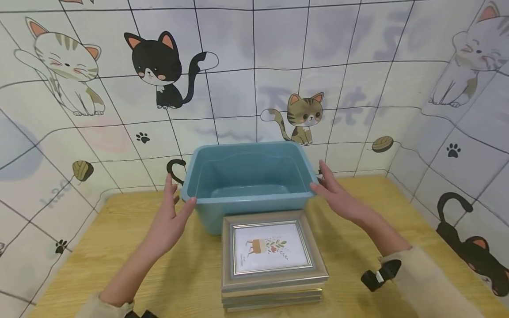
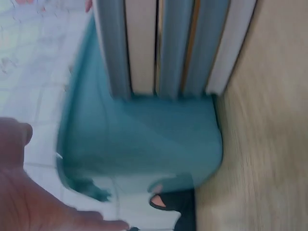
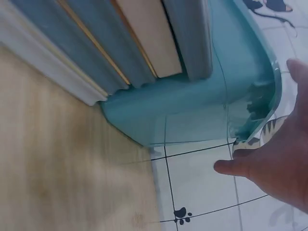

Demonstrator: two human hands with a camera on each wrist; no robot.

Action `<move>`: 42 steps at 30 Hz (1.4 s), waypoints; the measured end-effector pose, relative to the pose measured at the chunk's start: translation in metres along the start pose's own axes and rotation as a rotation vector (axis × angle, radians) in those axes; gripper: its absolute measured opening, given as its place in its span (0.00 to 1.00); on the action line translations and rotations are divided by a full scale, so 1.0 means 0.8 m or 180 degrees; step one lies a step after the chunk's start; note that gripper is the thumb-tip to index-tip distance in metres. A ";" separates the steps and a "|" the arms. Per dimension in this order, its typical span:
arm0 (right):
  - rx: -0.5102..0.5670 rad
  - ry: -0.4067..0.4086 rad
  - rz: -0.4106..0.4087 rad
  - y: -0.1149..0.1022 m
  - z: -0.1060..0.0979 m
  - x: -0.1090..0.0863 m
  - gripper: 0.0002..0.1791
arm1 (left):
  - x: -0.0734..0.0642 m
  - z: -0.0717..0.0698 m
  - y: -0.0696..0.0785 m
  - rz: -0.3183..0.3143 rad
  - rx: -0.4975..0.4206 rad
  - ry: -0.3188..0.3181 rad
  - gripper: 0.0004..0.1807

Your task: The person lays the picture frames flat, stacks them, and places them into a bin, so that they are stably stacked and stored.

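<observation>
A blue plastic bin stands on the table with its open top facing up, and its inside shows bare. In front of it lies a stack of several picture frames; the top picture frame holds a print of a potted plant. My left hand is beside the bin's left rim, fingers extended and thumb near the front corner. On the other side my right hand has its fingers spread, the thumb right at the right rim. Both wrist views show the stack's edges against the bin's front wall.
The wooden table extends to both sides of the bin and stack. Behind it rises a wall covering with a grid and cartoon cats, which also runs along the left and right sides.
</observation>
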State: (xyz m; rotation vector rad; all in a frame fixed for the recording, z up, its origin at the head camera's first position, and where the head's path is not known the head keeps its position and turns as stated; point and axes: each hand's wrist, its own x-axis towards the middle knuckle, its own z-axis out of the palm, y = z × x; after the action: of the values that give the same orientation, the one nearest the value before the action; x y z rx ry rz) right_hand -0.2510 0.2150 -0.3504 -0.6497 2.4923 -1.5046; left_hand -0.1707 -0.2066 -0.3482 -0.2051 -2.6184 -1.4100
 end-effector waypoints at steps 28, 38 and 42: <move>0.1059 -0.0601 0.0114 0.045 0.103 -0.127 0.50 | -0.092 0.099 -0.021 -0.0165 -0.0806 -0.0464 0.53; 0.1093 -0.0359 0.0124 0.043 0.113 -0.125 0.52 | -0.095 0.113 -0.029 -0.0313 -0.1089 -0.0707 0.51; 0.1085 -0.0373 0.0003 0.042 0.113 -0.126 0.53 | -0.094 0.114 -0.030 -0.0322 -0.1126 -0.0813 0.49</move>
State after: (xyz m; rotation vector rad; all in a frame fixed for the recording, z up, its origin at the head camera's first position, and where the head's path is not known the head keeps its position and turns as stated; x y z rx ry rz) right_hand -0.1390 0.1999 -0.4319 -0.6533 2.0806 -1.7770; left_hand -0.1088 -0.1468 -0.4324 -0.3179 -2.5782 -2.0000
